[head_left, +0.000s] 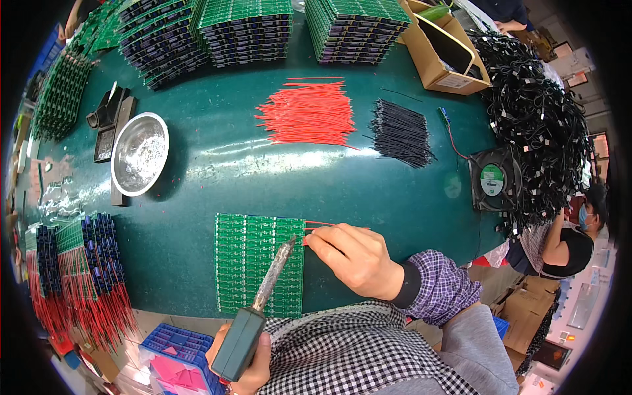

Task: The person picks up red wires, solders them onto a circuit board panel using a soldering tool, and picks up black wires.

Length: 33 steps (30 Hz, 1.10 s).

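Observation:
In front of me a green panel of small circuit boards (pixel 263 289) lies flat on the table. My left hand (pixel 260 362) is closed round the green handle of a soldering iron (pixel 270 286). The iron's tip reaches the panel close to its upper right edge. My right hand (pixel 359 260) pinches a thin red wire (pixel 307 241) at that same edge, its fingertips beside the iron's tip. Another red wire (pixel 319 223) sticks out from the panel's top right corner. Just where the wire in my fingers meets the board is too small to make out.
Beyond the panel lie red wires (pixel 309 113) and black wires (pixel 401 133). A metal bowl (pixel 140 155) stands left. Stacked boards (pixel 247 33) line the back. Wired boards (pixel 85 260) lie left; a fan (pixel 495 179) and black cables (pixel 536 118) right. Another person (pixel 566 240) sits far right.

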### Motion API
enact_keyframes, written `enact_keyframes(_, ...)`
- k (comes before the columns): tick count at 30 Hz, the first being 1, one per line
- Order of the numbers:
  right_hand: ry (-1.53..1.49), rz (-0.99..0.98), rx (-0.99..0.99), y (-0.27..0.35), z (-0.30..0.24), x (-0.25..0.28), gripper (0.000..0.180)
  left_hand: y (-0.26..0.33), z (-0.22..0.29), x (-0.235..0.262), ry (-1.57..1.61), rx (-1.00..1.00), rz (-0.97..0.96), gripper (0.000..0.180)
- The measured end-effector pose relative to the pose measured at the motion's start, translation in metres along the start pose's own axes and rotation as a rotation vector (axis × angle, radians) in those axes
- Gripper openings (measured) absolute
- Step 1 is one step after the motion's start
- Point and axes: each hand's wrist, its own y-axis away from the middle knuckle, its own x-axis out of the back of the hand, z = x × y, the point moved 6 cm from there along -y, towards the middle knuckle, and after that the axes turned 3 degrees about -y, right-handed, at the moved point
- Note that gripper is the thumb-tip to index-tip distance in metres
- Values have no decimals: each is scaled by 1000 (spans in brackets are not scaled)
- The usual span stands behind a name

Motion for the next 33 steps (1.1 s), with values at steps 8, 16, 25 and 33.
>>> enact_keyframes(8, -34, 149, 82, 5, -7, 9, 28, 1, 6, 1, 1, -47, -6, 35)
enact_keyframes(16, -65, 19, 17, 7, -6, 1, 27, -3, 15, -1, -51, -64, -86, 34)
enact_keyframes(25, -48, 16, 0, 7, -6, 2, 26, -6, 23, -5, -89, -170, -90, 35)
enact_keyframes(33, -38, 26, 0, 6, -6, 0, 24, -11, 38, -8, -134, -173, -153, 34)
